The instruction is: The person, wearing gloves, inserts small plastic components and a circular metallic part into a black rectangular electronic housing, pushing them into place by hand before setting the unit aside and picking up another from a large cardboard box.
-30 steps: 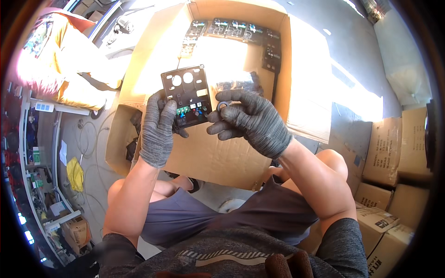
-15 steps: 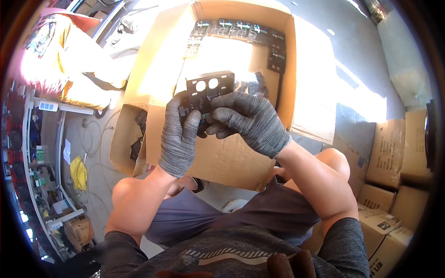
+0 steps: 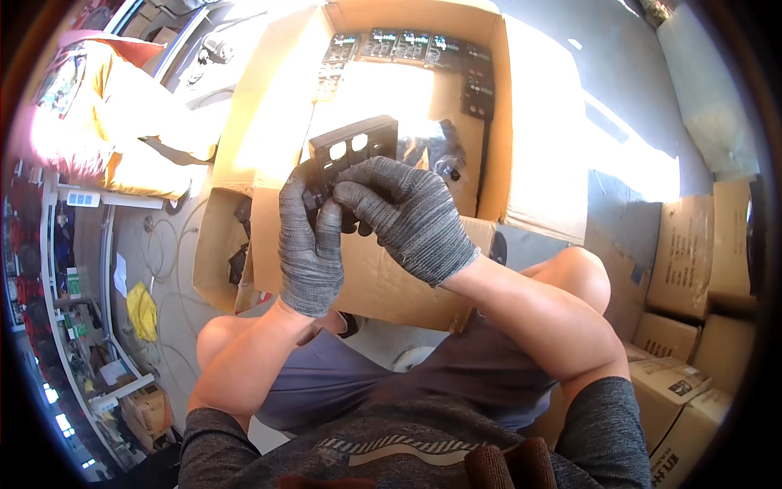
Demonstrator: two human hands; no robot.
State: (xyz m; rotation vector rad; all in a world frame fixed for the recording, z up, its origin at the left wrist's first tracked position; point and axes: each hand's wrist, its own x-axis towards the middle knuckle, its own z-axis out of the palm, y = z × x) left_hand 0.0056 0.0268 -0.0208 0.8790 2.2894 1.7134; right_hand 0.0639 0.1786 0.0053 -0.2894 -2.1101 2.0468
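Above a large open cardboard box [image 3: 502,122], I hold a black, flat-sided housing [image 3: 354,130] with two round holes and small slots in its face. My left hand [image 3: 309,253], in a grey knit glove, is closed on the housing's lower left part. My right hand [image 3: 419,220], gloved alike, has its thumb and fingers curled against the lower right part, below the holes. The gloves hide the housing's lower end, and I cannot make out any smaller piece between the right fingertips.
Black printed packs [image 3: 410,45] line the box's far and right inner sides. A clear plastic bag [image 3: 448,151] with dark contents lies inside. A smaller carton [image 3: 213,244] with black parts stands at left. Stacked cartons [image 3: 680,253] are at right, a shelf rack [image 3: 106,277] and yellow cloth [image 3: 141,311] at left.
Both hands have shifted slightly left with the housing, which is now tilted more. My right thumb and fingers have moved left and closer in against it.
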